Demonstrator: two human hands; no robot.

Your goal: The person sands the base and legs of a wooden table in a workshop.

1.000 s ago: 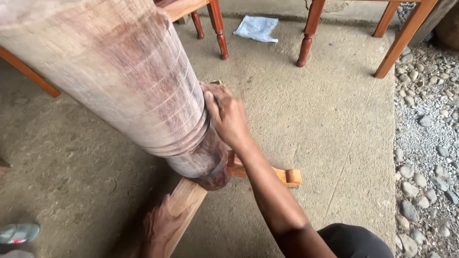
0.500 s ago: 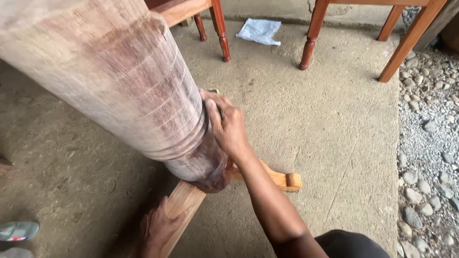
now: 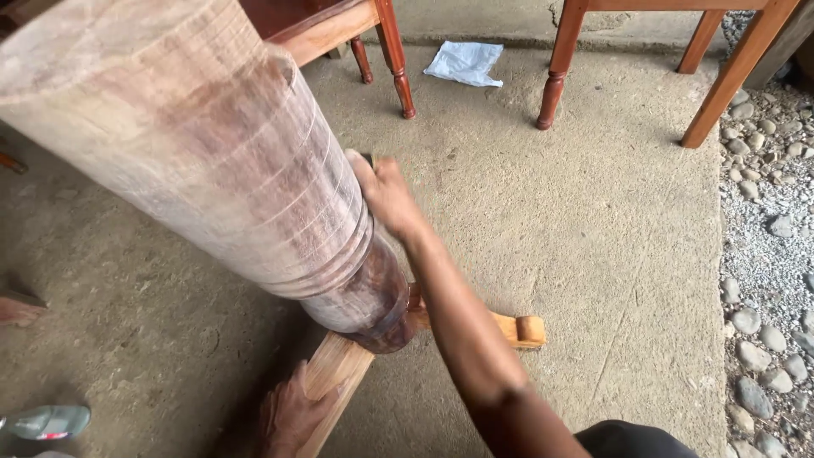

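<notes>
Big turned wooden column (image 3: 212, 170), pale with reddish-brown streaks and fine ringed cuts, standing tilted across the left half of the view, narrowing below a rounded collar to a dark neck. Foot of the column set on crossed wooden base boards (image 3: 339, 373) lying flat on the concrete floor (image 3: 577, 229), one board running toward the lower left, the other ending in a rounded tip at the right.

Right hand (image 3: 386, 195) pressed against the column's right side just above the collar, fingers curled shut around a small dark object (image 3: 368, 158), possibly a sanding pad, mostly hidden by the hand. Forearm stretched up from the bottom edge across the base.

Left hand (image 3: 292, 414) low in the picture, fingers wrapped over the edge of the nearer base board, gripping it.

Reddish turned furniture legs (image 3: 398, 64) along the top edge, with a crumpled pale sheet (image 3: 465, 64) on the floor between them. Gravel and rounded stones (image 3: 763, 280) bordering the concrete on the right. Greenish sandal (image 3: 47, 421) at the lower left corner.
</notes>
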